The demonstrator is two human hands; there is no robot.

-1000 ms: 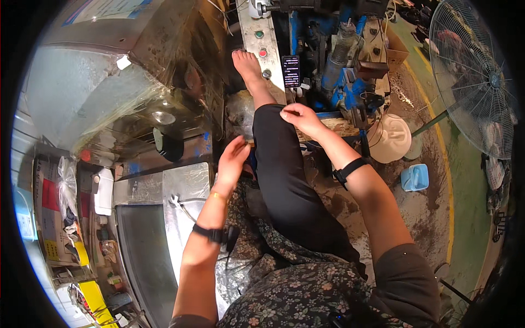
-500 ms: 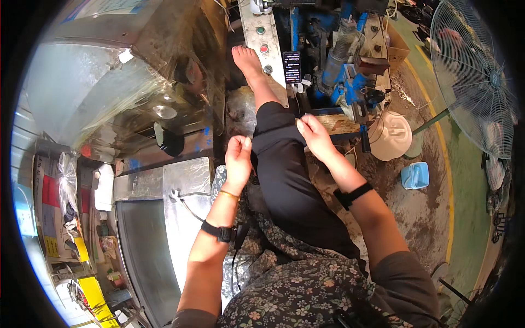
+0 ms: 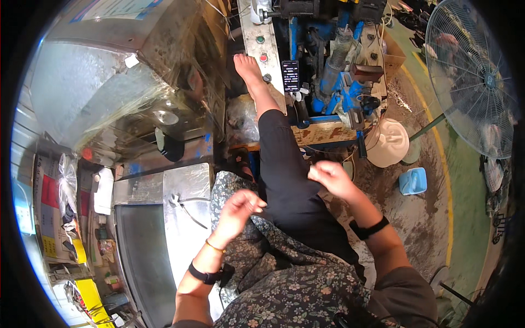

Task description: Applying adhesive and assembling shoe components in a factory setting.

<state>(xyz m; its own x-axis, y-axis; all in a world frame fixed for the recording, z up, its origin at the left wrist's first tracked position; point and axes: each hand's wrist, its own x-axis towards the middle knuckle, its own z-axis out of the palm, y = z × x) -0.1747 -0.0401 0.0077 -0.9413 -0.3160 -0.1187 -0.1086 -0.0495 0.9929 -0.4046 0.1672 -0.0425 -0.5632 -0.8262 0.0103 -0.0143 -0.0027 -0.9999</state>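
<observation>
My bent leg in black trousers stretches forward, and its bare foot rests up by a pale control panel. The trouser cloth lies fairly smooth down to the lower shin. My left hand hovers by the inner side of the thigh, its fingers loosely bent and apart, with nothing seen in it. On the other side of the knee, my right hand has its fingers curled in, close against the trouser edge. Motion blurs it a little, and whether cloth is between the fingertips is hidden. A floral apron covers my lap.
Blue machinery stands ahead, with a phone beside the panel. To the right are a white plastic container, a light blue bucket and a large fan. A metal table and a film-wrapped cabinet stand left.
Both hands have moved back toward my body from the shin. The bunched fold of trouser cloth below the knee is smoothed out, and the hem sits slightly lower in the picture.
</observation>
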